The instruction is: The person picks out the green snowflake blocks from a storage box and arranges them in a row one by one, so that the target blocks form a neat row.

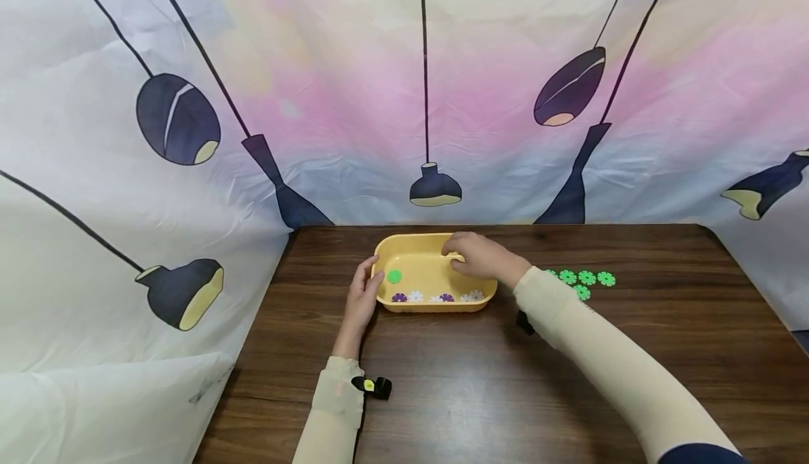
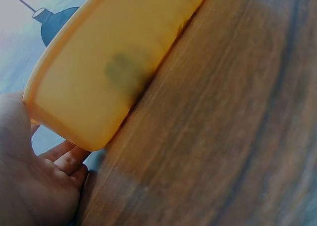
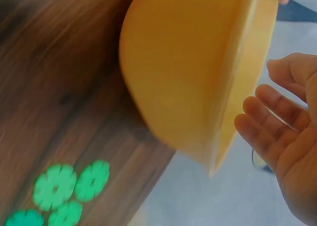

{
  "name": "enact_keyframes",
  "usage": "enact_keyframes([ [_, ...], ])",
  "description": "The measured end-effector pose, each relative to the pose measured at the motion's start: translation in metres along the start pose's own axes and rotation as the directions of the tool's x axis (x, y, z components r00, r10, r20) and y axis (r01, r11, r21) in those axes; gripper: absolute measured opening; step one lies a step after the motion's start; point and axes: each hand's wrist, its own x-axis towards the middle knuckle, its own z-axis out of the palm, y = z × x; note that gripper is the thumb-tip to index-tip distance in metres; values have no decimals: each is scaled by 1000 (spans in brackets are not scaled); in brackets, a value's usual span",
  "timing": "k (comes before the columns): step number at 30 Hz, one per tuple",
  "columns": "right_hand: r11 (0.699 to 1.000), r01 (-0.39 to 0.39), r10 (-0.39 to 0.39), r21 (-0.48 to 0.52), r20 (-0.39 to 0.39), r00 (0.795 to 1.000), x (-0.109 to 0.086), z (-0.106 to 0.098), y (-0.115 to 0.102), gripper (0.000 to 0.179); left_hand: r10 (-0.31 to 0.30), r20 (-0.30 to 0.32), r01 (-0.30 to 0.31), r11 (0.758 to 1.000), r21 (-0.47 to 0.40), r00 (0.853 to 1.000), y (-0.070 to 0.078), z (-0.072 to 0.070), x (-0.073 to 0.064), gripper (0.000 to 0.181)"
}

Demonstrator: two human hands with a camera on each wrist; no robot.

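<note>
A yellow plastic basin [image 1: 417, 236] stands near the table's far edge. My left hand [image 1: 362, 300] grips its left end, thumb at the rim; in the left wrist view this hand [image 2: 42, 171] has its fingers along the outside of the wall. Over the basin's right side hovers my right hand [image 1: 483, 257]. Its fingers are spread and slightly bent, with nothing between them in the right wrist view, where the hand [image 3: 292, 132] is beside the rim. Inside the basin lie a green flower-shaped disc [image 1: 395, 276], plus purple discs [image 1: 446, 297] and white discs [image 1: 415, 296] along the near wall.
Several green flower-shaped discs [image 1: 586, 278] lie flat on the dark wooden table [image 1: 455, 394] right of the basin, partly behind the right forearm. A cloth backdrop [image 1: 373, 99] printed with lamps hangs behind the table and down its left side.
</note>
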Motion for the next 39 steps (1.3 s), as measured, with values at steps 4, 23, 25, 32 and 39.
enact_keyframes([
  [4, 1000, -2, 2, 1, 50, 999, 17, 13, -11, 27, -3, -4, 3, 1000, -6, 1000, 0, -1, -2, 45],
  [23, 1000, -28, 27, 0, 112, 993, 61, 67, -35, 34, -13, 10, 13, 1000, 12, 1000, -1, -3, 0, 45],
  [25, 999, -29, 34, -42, 130, 991, 63, 73, -39, 37, -14, 16, 14, 1000, 5, 1000, -2, -2, -1, 46],
  [32, 989, -75, 93, -125, 145, 985, 68, 77, -50, 36, -13, 12, 13, 1000, 6, 1000, 2, -2, -2, 44],
  [39, 991, -129, 134, -42, 133, 982, 57, 63, -40, 32, -32, 11, 32, 999, 16, 999, 14, 0, -3, 43],
])
